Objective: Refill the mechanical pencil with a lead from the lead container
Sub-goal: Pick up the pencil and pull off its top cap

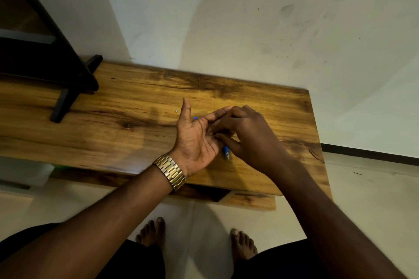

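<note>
My left hand [195,140] rests palm up over the wooden table [136,106], thumb raised and fingers spread. The blue mechanical pencil runs behind it: its metal tip [226,153] pokes out below the palm, and a blue end [195,118] shows between thumb and forefinger. I cannot tell whether the pencil lies on the table or is held. My right hand [249,133] reaches in from the right, fingertips pinched together at the left palm. Anything between them is too thin to see. No lead container is visible. A tiny white piece [176,110] lies just beyond my left thumb.
A black stand [72,88] rests on the table's far left corner. A pale wall [249,29] rises right behind the table. The table's right end [317,142] is close to my right hand. My bare feet [152,231] stand on a light floor below.
</note>
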Demonstrator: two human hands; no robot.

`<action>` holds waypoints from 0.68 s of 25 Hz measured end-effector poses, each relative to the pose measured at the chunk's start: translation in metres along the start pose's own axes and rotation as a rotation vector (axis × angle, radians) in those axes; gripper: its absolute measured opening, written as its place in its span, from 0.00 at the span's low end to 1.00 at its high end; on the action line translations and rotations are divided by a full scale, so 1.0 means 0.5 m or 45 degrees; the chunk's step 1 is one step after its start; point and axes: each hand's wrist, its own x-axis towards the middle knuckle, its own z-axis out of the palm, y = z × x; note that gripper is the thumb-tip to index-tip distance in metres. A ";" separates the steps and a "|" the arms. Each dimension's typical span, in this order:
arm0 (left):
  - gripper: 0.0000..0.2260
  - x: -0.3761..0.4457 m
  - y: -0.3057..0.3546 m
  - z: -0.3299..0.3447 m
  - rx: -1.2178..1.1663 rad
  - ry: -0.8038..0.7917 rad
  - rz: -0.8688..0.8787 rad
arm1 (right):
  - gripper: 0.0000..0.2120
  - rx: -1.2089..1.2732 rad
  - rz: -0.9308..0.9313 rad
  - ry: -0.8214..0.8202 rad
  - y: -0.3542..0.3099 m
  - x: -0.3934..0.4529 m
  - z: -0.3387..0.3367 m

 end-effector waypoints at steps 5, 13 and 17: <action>0.47 0.002 0.004 0.005 0.029 0.050 -0.045 | 0.07 0.061 0.019 0.032 0.009 0.000 0.014; 0.07 -0.011 0.056 0.000 1.579 0.369 0.564 | 0.06 0.799 0.809 0.425 0.038 0.017 0.022; 0.07 -0.010 0.051 0.003 1.625 0.468 0.618 | 0.07 0.607 0.728 0.364 0.020 0.022 0.032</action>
